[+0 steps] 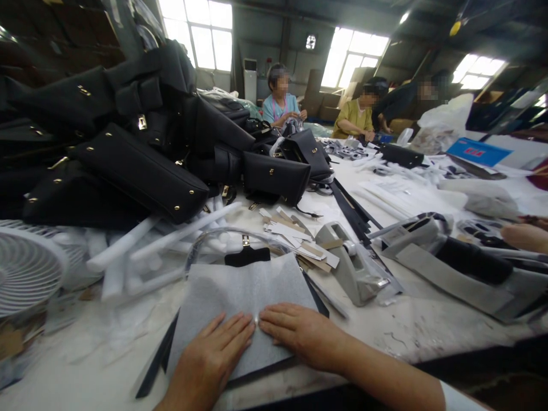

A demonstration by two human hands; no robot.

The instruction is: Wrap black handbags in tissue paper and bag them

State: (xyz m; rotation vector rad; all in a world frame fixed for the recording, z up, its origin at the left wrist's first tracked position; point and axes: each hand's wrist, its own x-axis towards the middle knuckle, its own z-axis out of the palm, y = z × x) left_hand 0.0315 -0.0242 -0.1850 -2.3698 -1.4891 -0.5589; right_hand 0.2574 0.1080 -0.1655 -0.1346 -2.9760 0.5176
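A black handbag lies flat in front of me, mostly hidden under a sheet of thin white tissue paper (222,285). Its black flap tab (247,258) with a gold clasp (245,241) sticks out past the sheet's far edge, and a plastic-wrapped handle (209,237) arches behind. My left hand (218,348) rests flat on the left half of the paper, fingers stretched out. My right hand (295,331) lies flat on the right half, its fingertips close to the left hand's. Both press on the sheet and grip nothing.
Black handbags (141,171) are heaped at the left, above white foam tubes (128,245) and a fan (25,274). Card strips (299,240) and a grey tape dispenser (353,262) stand beyond the sheet; another dispenser (449,268) is right. A co-worker's hand (526,235) shows at right; others sit behind.
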